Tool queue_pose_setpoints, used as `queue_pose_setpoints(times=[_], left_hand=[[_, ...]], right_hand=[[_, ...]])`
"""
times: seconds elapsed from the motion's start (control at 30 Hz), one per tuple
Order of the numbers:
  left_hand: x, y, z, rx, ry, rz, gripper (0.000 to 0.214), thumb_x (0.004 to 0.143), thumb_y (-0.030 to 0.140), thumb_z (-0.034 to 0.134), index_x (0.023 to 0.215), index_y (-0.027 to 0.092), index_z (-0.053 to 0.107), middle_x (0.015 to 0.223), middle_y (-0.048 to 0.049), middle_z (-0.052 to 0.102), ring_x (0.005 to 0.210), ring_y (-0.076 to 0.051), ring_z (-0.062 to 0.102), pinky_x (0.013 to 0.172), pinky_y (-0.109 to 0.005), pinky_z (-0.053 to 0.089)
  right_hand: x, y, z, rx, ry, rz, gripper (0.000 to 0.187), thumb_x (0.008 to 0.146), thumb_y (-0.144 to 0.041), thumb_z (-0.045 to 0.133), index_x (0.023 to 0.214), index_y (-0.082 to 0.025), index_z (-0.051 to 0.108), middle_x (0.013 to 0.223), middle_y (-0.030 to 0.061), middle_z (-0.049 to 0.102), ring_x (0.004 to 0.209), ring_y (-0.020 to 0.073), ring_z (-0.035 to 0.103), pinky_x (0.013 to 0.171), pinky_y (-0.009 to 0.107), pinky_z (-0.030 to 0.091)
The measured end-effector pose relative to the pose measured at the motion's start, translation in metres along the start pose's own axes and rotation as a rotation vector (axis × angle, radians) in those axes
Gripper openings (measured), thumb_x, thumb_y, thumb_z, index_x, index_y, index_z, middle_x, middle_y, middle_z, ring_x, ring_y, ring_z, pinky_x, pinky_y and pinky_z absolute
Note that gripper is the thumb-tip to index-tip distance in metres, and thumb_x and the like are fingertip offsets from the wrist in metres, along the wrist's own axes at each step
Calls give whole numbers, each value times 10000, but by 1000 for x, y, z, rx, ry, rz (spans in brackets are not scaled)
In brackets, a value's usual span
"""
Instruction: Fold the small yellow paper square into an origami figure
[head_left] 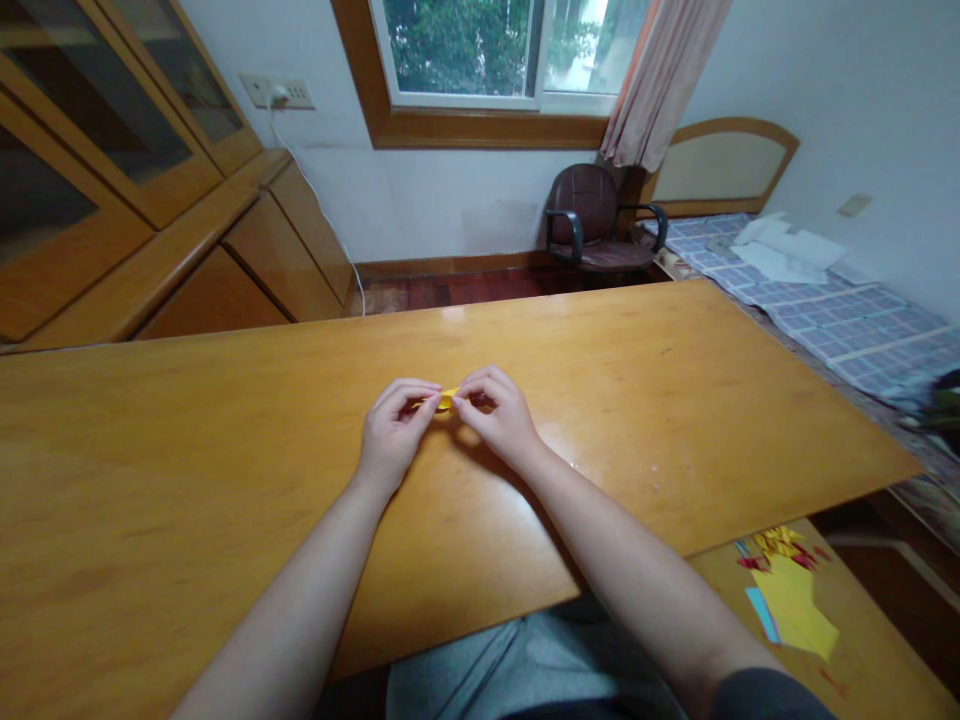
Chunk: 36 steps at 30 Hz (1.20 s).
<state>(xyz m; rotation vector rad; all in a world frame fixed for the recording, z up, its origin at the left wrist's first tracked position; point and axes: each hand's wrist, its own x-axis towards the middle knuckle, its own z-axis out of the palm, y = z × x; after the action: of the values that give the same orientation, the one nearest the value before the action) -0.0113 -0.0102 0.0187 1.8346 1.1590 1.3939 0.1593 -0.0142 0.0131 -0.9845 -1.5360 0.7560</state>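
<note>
yellow paper (448,399): between left hand (391,430) and right hand (501,420), over table (187,470) | long axis: seemingly side to side | hands: pinching its opposite ends | nearer: neither

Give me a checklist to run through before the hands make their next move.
1. Left grip pinching the yellow piece: ok.
2. Right grip pinching its other side: ok.
3. Piece over the table: ok.
4. Yellow sheet well apart from both hands: ok; it lies on the side surface at lower right.
5. Piece's edges lined up: cannot tell; too small and partly hidden.
</note>
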Motion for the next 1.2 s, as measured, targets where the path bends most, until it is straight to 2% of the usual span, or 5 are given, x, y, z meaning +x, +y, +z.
queue_pose_setpoints(times=[0.3, 0.5, 0.77, 1.07, 1.2], left_hand=[[2, -11, 5, -266, 10, -267, 215, 790, 388, 688, 807, 174, 685, 886, -38, 652, 841, -170, 626, 766, -297, 544], [1, -17, 6, -470, 5, -395, 242, 804, 401, 680, 886, 174, 678, 936, -46, 667, 836, -164, 650, 772, -304, 566], [0, -18, 4, -393, -94, -354, 328, 725, 387, 758, 973, 187, 680, 1046, -66, 660, 896, -184, 648, 813, -318, 549], [1, -19, 8, -379, -33, -386, 243, 739, 388, 735, 834, 176, 662, 835, -23, 654, 745, -154, 622, 652, -263, 538], [2, -19, 7, -284, 20, -360, 243, 742, 388, 728, 832, 176, 650, 809, -14, 649, 725, -145, 606, 680, -261, 525]], right_hand=[[3, 3, 0, 116, 3, 166, 130, 773, -302, 676, 717, -189, 646, 827, 26, 613, 798, 151, 590, 734, 284, 487], [4, 14, 2, 272, -4, 328, 158, 718, -321, 704, 715, -175, 643, 798, 10, 599, 734, 131, 573, 700, 261, 481], [3, 14, 4, 452, -20, 471, 226, 684, -358, 737, 750, -170, 630, 769, -1, 630, 676, 120, 592, 637, 245, 502], [1, 12, 5, 377, -100, 423, 221, 741, -369, 706, 802, -181, 606, 725, -21, 623, 615, 100, 594, 586, 218, 480], [0, 9, 6, 386, -138, 415, 261, 774, -423, 683, 859, -195, 588, 716, -20, 635, 617, 105, 595, 578, 218, 479]])
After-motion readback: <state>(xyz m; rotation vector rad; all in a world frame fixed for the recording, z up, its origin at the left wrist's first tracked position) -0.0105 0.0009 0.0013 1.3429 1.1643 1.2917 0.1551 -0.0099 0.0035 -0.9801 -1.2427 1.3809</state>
